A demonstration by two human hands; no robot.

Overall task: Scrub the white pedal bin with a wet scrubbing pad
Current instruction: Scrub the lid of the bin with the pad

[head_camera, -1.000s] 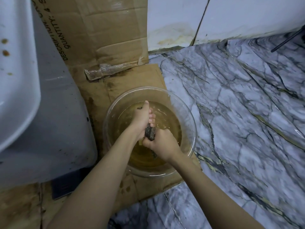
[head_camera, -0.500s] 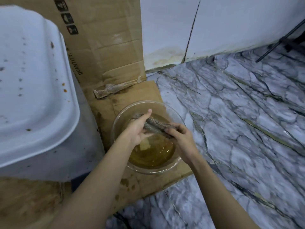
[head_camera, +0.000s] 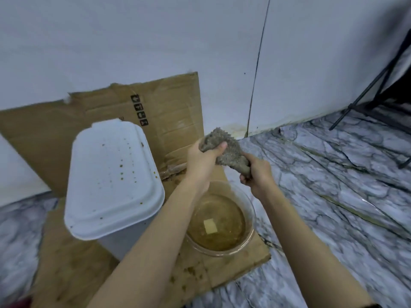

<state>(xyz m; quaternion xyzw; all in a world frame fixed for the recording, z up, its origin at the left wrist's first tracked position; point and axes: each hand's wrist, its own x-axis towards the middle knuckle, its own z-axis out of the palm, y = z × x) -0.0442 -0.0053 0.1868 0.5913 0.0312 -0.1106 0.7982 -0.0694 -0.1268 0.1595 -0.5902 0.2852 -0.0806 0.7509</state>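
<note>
The white pedal bin [head_camera: 111, 181] stands at the left on flattened cardboard, its closed lid dotted with brown spots. A grey, rough scrubbing pad [head_camera: 229, 152] is held in the air above a glass bowl [head_camera: 251, 210] of brownish water. My left hand [head_camera: 202, 161] grips the pad's upper left end and my right hand [head_camera: 255, 174] grips its lower right end, so the pad is stretched and twisted between them. Both hands are to the right of the bin, not touching it.
Cardboard [head_camera: 73, 270] covers the floor under the bin and bowl and leans up against the white wall [head_camera: 155, 41]. A pale square piece [head_camera: 210, 226] lies in the bowl's water. Marble-patterned floor [head_camera: 333, 196] spreads to the right, with black stand legs [head_camera: 375, 90] at the far right.
Both hands have lifted the pad up out of the bowl's water and hold it higher. The camera has pulled back, so the whole bin and the wall now show.
</note>
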